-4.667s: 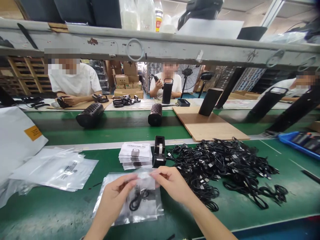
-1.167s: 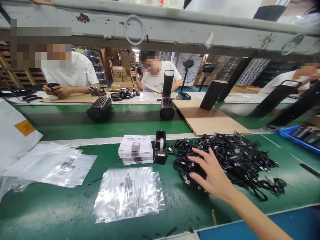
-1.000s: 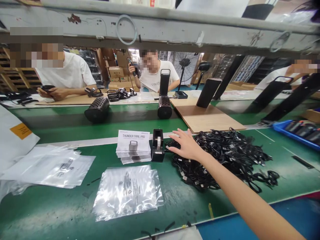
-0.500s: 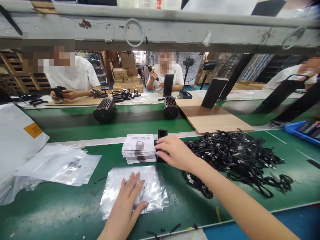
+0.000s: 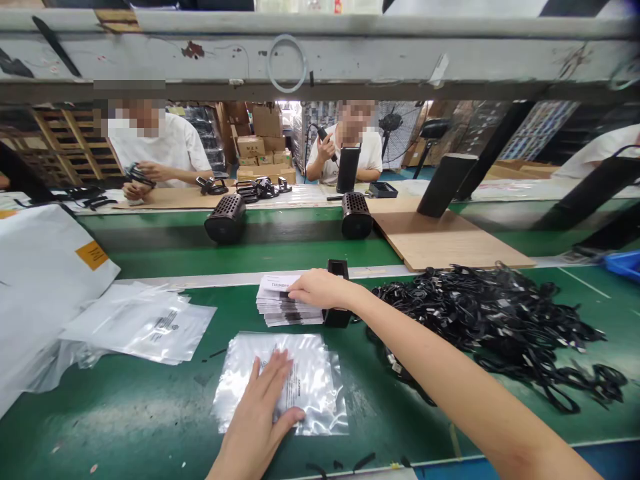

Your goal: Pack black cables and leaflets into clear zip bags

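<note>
On the near half of the green bench [image 5: 140, 427], the left hand [image 5: 265, 403] lies flat on a stack of clear plastic bags [image 5: 317, 360], fingers spread, gripping nothing. Judgement: the palm's weight probably keeps the slick bags from sliding. Just behind the bags, the right hand [image 5: 320, 290] reaches over the right edge of a pile of leaflets [image 5: 287, 315], fingertips bent onto the top sheet. Whether finger and thumb pinch that sheet: cannot tell, since the thumb side is turned from view.

Leaflets, bags and a heap of black cables [image 5: 465, 320] all sit within short reach, presumably to spare arm travel. A tape dispenser [image 5: 337, 319] stands at the leaflets' right side. More loose bags [image 5: 145, 327] lie to the left, by a white sack [image 5: 45, 260].

Obscured: most of the leaflet title, past "THUNDER", under the fingers; the dispenser's middle, behind the wrist; part of the cables, behind the forearm. Glare blurs the bags' print; bag count not readable. A blue tray [image 5: 623, 265] is cut off at the right.
</note>
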The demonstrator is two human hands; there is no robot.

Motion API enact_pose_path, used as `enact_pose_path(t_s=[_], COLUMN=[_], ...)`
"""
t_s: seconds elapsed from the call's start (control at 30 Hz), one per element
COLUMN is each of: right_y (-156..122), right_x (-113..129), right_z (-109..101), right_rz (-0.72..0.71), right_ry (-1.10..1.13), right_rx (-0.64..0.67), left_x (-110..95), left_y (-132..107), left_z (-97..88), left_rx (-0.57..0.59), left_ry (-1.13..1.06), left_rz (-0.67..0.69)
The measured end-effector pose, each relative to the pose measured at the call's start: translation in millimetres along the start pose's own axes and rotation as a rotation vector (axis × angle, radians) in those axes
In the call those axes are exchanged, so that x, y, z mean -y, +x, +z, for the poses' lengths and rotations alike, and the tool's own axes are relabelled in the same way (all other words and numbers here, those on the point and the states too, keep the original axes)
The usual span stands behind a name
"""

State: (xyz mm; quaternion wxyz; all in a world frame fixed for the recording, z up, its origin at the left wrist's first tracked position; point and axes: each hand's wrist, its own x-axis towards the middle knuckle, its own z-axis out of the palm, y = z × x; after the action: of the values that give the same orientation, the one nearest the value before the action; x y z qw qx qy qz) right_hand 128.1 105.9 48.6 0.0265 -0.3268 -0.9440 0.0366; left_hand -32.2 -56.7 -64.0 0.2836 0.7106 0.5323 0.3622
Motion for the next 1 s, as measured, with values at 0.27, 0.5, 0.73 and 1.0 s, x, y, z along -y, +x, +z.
enact_pose_path(t_s=[0.27,0.5,0.73,1.0], right_y=[-75.7,-144.0,-194.3,-208.8], right_x=[69.0,58.8,59.6,62.5], right_z=[27.9,62.6,71.0,81.9], right_rz=[-0.26,0.613,1.031,1.082], right_ry=[0.064,1.439,1.584,1.598], right_rx=[-0.365,-0.261,-0.641,-0.699], left_x=[-36.5,-51.6,-57.9,-55.1], left_y=[15.3,17.2,26.7,39.4], left_z=[-33.7,0.3,39.5,49.2], left_rx=[-0.162,0.003,0.128,0.187], left_ry=[-1.087,-0.932,0.061,0.438], left_rz=[-0.689,-0.683,-0.26,-0.217])
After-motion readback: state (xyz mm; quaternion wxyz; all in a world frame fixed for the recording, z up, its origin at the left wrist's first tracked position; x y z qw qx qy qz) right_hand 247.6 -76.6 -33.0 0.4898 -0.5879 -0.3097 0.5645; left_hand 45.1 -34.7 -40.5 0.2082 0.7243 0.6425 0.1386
